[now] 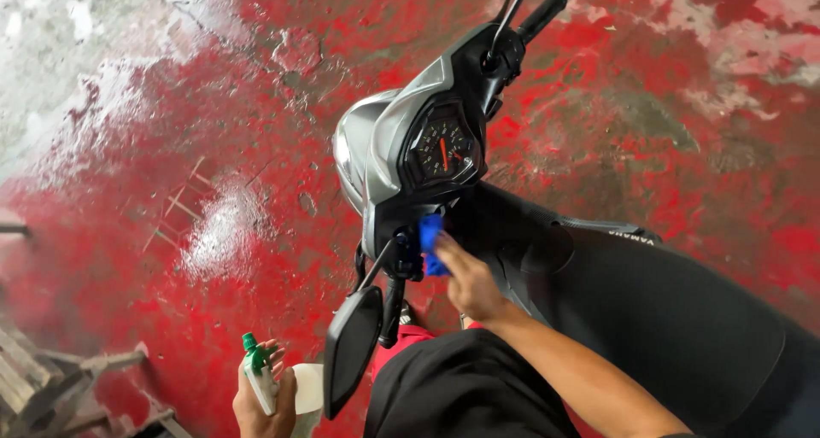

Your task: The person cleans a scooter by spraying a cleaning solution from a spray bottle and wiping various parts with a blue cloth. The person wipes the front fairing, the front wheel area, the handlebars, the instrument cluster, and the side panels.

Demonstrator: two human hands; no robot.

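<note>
The scooter (512,233) is lying across the view on a slant, its long axis running from the seat at about four o'clock up toward the handlebar end (544,13) at one o'clock. The round speedometer (442,152) is facing the camera near the centre, and the silver front cowl (376,143) is pointing out toward nine o'clock.

The right hand (470,284) is pressing a blue cloth (430,243) against the near handlebar just below the dial, at about six o'clock from it; the fingers are curling closed over the cloth. The left hand (265,395), down at seven o'clock, is gripping a white spray bottle (282,387) with a green nozzle (254,353), the nozzle tilting up toward eleven o'clock.

A black mirror (352,361) is hanging between the two hands, edge-on, so its glass is not showing. Most of the cloth is being covered by the fingers, the bottle's base is running off the bottom edge, and the seat (666,318) is being cut off at the right — the wheels are not visible at all. The person's black top (461,387) is hiding the footboard.

The floor (171,148) is bare concrete with worn red paint, glistening wet, greyer toward ten o'clock. A weathered wooden frame (51,378) is sitting at eight o'clock.
</note>
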